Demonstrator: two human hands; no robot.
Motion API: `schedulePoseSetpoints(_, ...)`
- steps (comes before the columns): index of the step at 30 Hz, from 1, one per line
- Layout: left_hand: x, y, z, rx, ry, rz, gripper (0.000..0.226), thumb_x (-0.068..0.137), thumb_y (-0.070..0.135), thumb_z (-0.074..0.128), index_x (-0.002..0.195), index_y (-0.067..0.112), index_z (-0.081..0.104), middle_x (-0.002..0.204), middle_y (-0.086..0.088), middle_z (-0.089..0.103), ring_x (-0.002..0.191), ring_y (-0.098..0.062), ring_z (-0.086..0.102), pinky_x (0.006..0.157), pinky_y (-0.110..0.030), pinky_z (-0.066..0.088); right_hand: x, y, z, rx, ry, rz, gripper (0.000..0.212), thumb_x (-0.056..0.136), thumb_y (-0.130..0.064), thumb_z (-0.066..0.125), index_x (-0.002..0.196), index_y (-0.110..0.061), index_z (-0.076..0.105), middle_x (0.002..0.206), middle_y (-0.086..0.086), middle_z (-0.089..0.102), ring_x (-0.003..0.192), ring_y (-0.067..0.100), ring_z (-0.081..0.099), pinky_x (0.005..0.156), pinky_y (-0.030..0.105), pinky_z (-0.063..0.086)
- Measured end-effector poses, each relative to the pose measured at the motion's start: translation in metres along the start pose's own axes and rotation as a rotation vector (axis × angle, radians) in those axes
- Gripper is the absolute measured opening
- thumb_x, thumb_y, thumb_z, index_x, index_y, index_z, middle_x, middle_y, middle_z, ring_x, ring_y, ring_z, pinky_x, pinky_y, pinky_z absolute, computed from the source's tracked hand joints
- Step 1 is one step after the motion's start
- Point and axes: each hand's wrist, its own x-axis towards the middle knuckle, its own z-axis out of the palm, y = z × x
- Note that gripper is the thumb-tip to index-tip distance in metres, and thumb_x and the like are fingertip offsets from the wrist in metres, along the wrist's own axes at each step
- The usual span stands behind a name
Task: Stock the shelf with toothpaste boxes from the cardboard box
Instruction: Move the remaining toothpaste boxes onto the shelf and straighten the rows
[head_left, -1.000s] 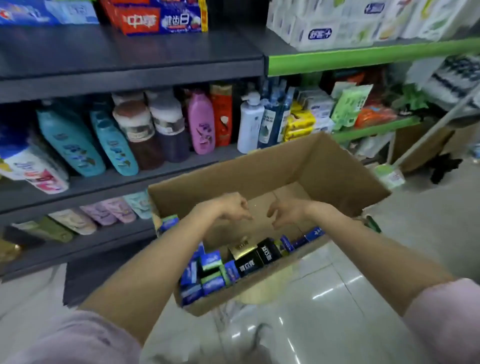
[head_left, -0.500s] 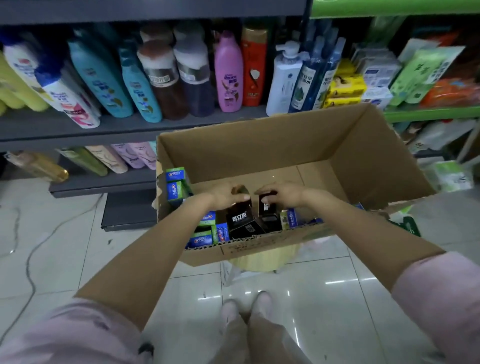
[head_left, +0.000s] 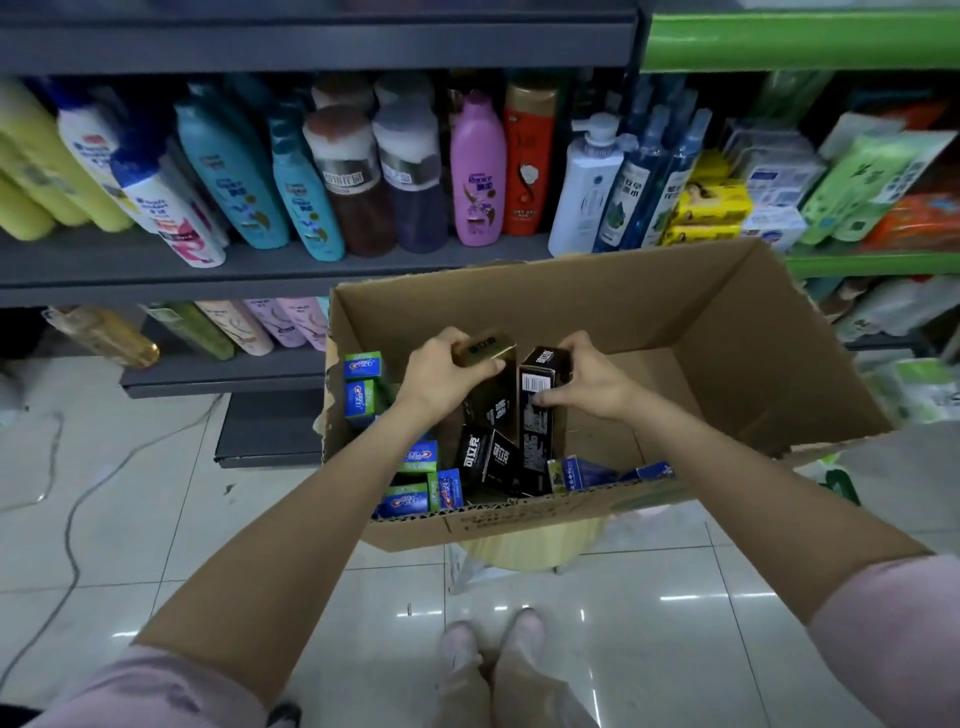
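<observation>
With the left hand (head_left: 441, 376) gripping a gold box (head_left: 485, 349) and the right hand (head_left: 589, 387) a black box (head_left: 537, 384) above the carton (head_left: 675, 332), many boxes remain inside, unshelved.

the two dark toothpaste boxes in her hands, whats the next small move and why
Probably lift both straight up and out. The left hand grips the gold-topped box and the right hand grips the black box, both upright with their lower ends still inside the cardboard box among other packs.
</observation>
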Motion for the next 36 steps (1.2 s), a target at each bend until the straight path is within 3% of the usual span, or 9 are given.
schedulePoseSetpoints(4,0.006,0.029,-0.024,-0.198,0.117,0.066,0.027,0.08,0.036,0.071,0.098,0.016,0.065,0.087,0.004,0.063,0.084,-0.011,0.058,0.069,-0.018,0.04,-0.011,-0.047,-0.031,0.234,0.139,-0.187,0.053,0.078,-0.022,0.074,0.123,-0.015,0.047,0.105,-0.007,0.057,0.098,0.009,0.055,0.075,0.017,0.043)
schedulePoseSetpoints(7,0.005,0.049,-0.05,-0.47,0.225,0.06,0.023,0.083,0.039,0.068,0.084,0.017,0.059,0.079,0.005,0.063,0.077,-0.01,0.059,0.07,-0.022,0.043,-0.013,-0.083,-0.046,0.521,0.139,-0.26,0.046,0.09,-0.024,0.06,0.133,-0.024,0.047,0.112,-0.006,0.061,0.102,0.009,0.058,0.084,0.023,0.047)
schedulePoseSetpoints(10,0.004,0.07,-0.084,-0.622,0.314,0.048,0.029,0.087,0.046,0.06,0.09,0.017,0.057,0.091,0.003,0.063,0.088,-0.01,0.059,0.077,-0.024,0.044,-0.013,-0.123,-0.059,0.743,0.11,-0.239,0.03,0.098,-0.029,0.042,0.126,-0.021,0.051,0.092,-0.001,0.065,0.081,0.012,0.062,0.067,0.021,0.053)
schedulePoseSetpoints(15,0.005,0.089,-0.143,-0.62,0.379,0.006,0.058,0.088,0.056,0.051,0.123,0.01,0.053,0.122,-0.001,0.055,0.115,-0.019,0.05,0.095,-0.031,0.038,-0.01,-0.194,-0.055,0.703,0.106,-0.144,0.064,0.082,-0.066,0.05,0.127,-0.02,0.055,0.127,0.013,0.059,0.105,0.024,0.063,0.09,0.036,0.053)
schedulePoseSetpoints(19,0.009,0.074,-0.199,-0.611,0.452,0.023,0.036,0.089,0.053,0.052,0.079,0.02,0.043,0.082,0.004,0.043,0.075,-0.012,0.041,0.064,-0.025,0.033,-0.003,-0.251,-0.041,0.669,0.003,-0.284,0.035,0.09,-0.039,0.055,0.112,-0.014,0.064,0.094,0.006,0.073,0.077,0.017,0.07,0.066,0.024,0.057)
schedulePoseSetpoints(23,0.012,0.048,-0.265,-0.674,0.494,0.049,0.059,0.094,0.049,0.045,0.135,0.008,0.042,0.127,-0.006,0.05,0.11,-0.019,0.047,0.087,-0.027,0.032,0.019,-0.317,-0.004,0.54,0.089,-0.352,0.067,0.074,-0.058,0.06,0.126,-0.016,0.059,0.13,-0.003,0.059,0.121,0.017,0.054,0.111,0.038,0.035)
schedulePoseSetpoints(26,0.022,0.019,-0.323,-0.633,0.518,0.045,0.07,0.096,0.052,0.037,0.147,0.006,0.025,0.152,-0.007,0.031,0.137,-0.025,0.034,0.104,-0.033,0.03,0.039,-0.37,0.029,0.515,0.091,-0.393,0.072,0.076,-0.062,0.055,0.132,-0.017,0.054,0.135,-0.002,0.055,0.127,0.017,0.049,0.114,0.04,0.031)
schedulePoseSetpoints(31,0.03,-0.021,-0.412,-0.452,0.553,0.074,0.074,0.095,0.056,0.035,0.147,0.004,0.024,0.152,-0.009,0.031,0.137,-0.026,0.033,0.105,-0.035,0.03,0.065,-0.456,0.073,0.5,0.186,-0.476,0.047,0.095,-0.04,0.046,0.136,-0.019,0.048,0.136,0.0,0.054,0.123,0.016,0.052,0.103,0.029,0.039)
schedulePoseSetpoints(36,0.04,-0.051,-0.484,-0.312,0.586,0.102,0.075,0.095,0.055,0.036,0.146,0.001,0.025,0.151,-0.013,0.033,0.137,-0.028,0.034,0.1,-0.035,0.033,0.083,-0.524,0.105,0.558,0.223,-0.569,0.048,0.096,-0.029,0.045,0.142,-0.034,0.033,0.145,-0.004,0.039,0.13,0.013,0.04,0.101,0.028,0.033)
